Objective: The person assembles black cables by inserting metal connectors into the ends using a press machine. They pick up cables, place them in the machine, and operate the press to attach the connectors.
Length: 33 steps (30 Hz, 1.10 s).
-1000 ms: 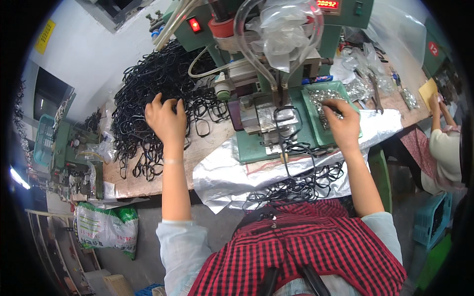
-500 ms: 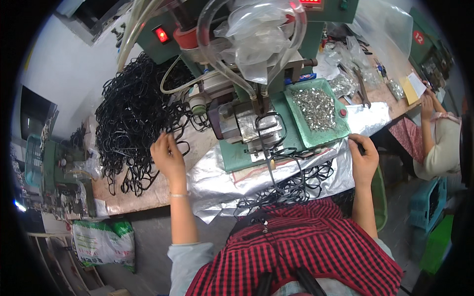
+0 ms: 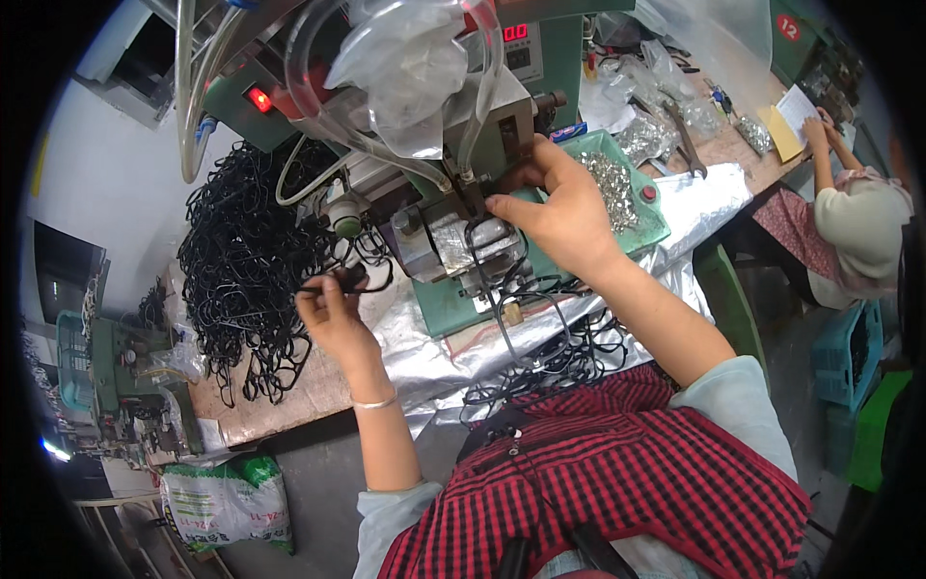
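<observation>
My left hand (image 3: 333, 314), at the edge of a large heap of black cord loops (image 3: 241, 251), pinches a black cord loop (image 3: 371, 285). My right hand (image 3: 569, 212) reaches up to the tooling of a green press machine (image 3: 482, 203). Its thumb and bent fingers close in beside the press head, and what lies between them is hidden. Another black cord loop (image 3: 479, 253) hangs from the tooling over the metal block. Just behind the right wrist sits a green tray (image 3: 648, 232) of small shiny metal pieces (image 3: 610, 183). More black cords (image 3: 569, 352) lie on silver sheeting near my apron.
Clear hoses (image 3: 299, 87) and a plastic bag (image 3: 400, 77) hang before the machine. A wrench (image 3: 687, 145) and bagged metal parts (image 3: 646, 135) lie at the right back. Another person (image 3: 858, 212) sits at the far right. A white-green sack (image 3: 227, 502) stands below the bench.
My right hand has moved from the tray's near right corner up and left to the press head. The left hand now has a cord loop in its fingers. The view has shifted slightly.
</observation>
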Tool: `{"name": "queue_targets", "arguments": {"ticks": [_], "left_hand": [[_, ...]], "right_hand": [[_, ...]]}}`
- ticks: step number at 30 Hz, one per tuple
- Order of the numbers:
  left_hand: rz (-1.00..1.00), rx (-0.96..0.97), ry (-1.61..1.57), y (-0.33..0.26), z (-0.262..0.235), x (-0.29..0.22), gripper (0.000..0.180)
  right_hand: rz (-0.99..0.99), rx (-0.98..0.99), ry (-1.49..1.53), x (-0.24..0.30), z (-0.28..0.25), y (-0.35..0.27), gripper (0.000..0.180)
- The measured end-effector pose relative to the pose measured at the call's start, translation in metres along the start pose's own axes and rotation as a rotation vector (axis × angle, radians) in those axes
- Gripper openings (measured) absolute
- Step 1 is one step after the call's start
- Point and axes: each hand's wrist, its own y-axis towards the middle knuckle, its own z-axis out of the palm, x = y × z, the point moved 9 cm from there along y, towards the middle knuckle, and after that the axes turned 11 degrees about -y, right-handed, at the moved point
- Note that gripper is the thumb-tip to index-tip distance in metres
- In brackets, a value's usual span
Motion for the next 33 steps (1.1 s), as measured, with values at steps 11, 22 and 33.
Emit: {"name": "queue_targets", "arguments": {"ticks": [11,22,33], "left_hand": [[0.537,0.42,-0.001,-0.021,0.144,-0.121,0.014],[0.797,0.9,0.337,-0.107,0.168,-0.102,0.028],[0.35,0.464,-0.138,-0.024,0.142,-0.127,0.009]], "right_hand": [[0.144,-0.046,0.284,0.019,0.015,-0.028,0.062],[-0.22,-0.323,-0.738,-0.012,-0.076,-0.044,0.021],[-0.057,0.202,-0.094,0.027,0.019,-0.022,0.031]]}}
